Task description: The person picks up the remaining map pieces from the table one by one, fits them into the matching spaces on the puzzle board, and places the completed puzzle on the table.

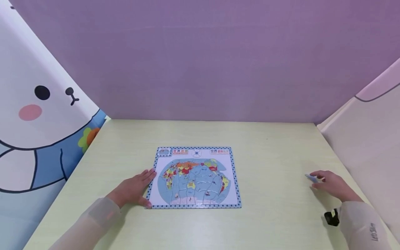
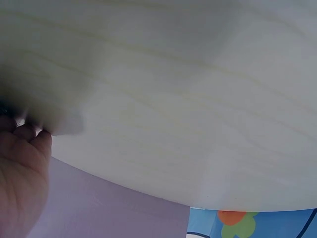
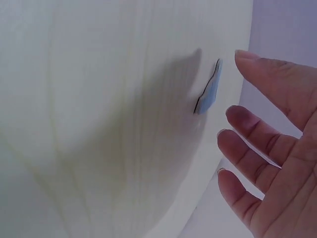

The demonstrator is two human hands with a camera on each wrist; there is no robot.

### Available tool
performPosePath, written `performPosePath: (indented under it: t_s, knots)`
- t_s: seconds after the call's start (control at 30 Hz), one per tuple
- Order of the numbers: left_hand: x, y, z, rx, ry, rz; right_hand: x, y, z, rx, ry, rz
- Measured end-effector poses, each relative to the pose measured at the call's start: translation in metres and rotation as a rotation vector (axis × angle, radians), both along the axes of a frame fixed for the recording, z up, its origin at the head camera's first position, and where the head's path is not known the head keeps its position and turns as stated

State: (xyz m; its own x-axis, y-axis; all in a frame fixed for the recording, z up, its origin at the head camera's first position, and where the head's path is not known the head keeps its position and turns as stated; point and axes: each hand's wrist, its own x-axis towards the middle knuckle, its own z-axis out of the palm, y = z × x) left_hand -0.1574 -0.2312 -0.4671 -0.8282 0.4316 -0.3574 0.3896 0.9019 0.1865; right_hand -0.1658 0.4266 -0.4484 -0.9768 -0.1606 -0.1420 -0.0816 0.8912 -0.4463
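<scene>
A world map jigsaw puzzle (image 1: 195, 180) in a white board with a blue dotted border lies on the table, a white notch showing at the map's upper right. My left hand (image 1: 134, 187) rests at the board's left edge with fingers and thumb spread; in the left wrist view its fingertips (image 2: 43, 136) are partly in shadow. Far to the right, my right hand (image 1: 329, 184) is just beside a small light-blue puzzle piece (image 1: 311, 178). In the right wrist view the piece (image 3: 210, 91) lies on the table, apart from the spread thumb and loosely bent fingers (image 3: 247, 153).
The pale wooden table (image 1: 265, 149) meets a purple wall panel (image 1: 212, 69) at the back. Side panels stand left and right, the left one (image 1: 37, 135) printed with a cartoon animal. A small black device (image 1: 332, 217) sits at the right wrist.
</scene>
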Motion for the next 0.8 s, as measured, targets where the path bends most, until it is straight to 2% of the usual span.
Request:
performPosePath:
  t_s: [0.47,0.8]
  knots:
    - [0.001,-0.001,-0.001,0.011,0.017,-0.009,-0.007,0.007,-0.004,-0.001,-0.042,-0.029]
    - [0.003,0.000,0.000,0.014,0.017,0.013,-0.015,0.013,-0.001,0.076,-0.125,-0.055]
